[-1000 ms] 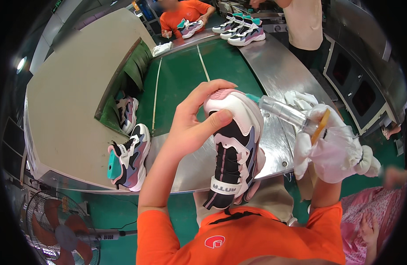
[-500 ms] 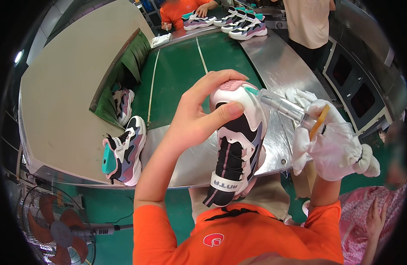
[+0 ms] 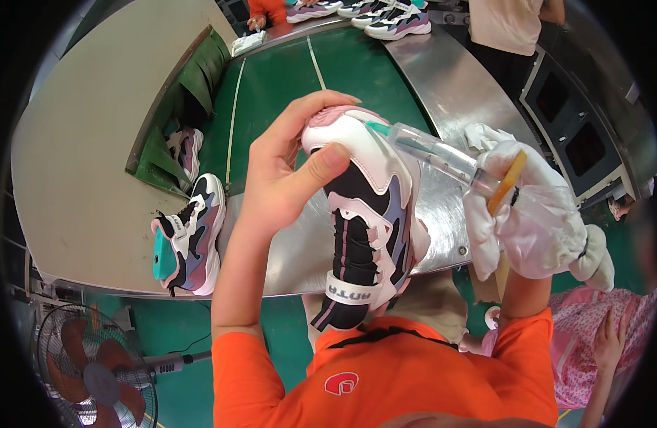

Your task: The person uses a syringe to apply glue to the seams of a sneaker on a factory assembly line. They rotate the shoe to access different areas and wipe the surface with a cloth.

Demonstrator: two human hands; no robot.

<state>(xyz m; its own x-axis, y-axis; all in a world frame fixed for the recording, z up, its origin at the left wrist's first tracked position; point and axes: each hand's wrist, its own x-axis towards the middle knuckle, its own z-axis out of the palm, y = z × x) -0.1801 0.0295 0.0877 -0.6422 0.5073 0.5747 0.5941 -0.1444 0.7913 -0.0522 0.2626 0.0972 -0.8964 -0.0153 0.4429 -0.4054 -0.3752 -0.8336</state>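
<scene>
My left hand point(image 3: 282, 171) grips a white, black, pink and purple sneaker point(image 3: 355, 242) by its toe, thumb on the upper and fingers around the pink sole tip. The sneaker is held up in front of me, its strap end toward my body. In a white glove, my right hand point(image 3: 542, 232) holds a clear syringe point(image 3: 432, 151) with a teal tip and an amber-coloured flange. The syringe tip meets the side of the toe, where upper and sole join; whether anything flows out cannot be seen.
Beyond lies a green conveyor belt point(image 3: 275, 107) with metal borders. A similar sneaker point(image 3: 193, 239) stands at left, another point(image 3: 189, 151) by the green flap curtain point(image 3: 154, 135). Several sneakers point(image 3: 399, 25) sit at the far end, near co-workers. A fan point(image 3: 100, 381) stands lower left; a person in pink sits right.
The sneaker and my left hand have shifted slightly left and up in the picture. The syringe has followed, its tip still at the toe edge. The whole view has tilted a little.
</scene>
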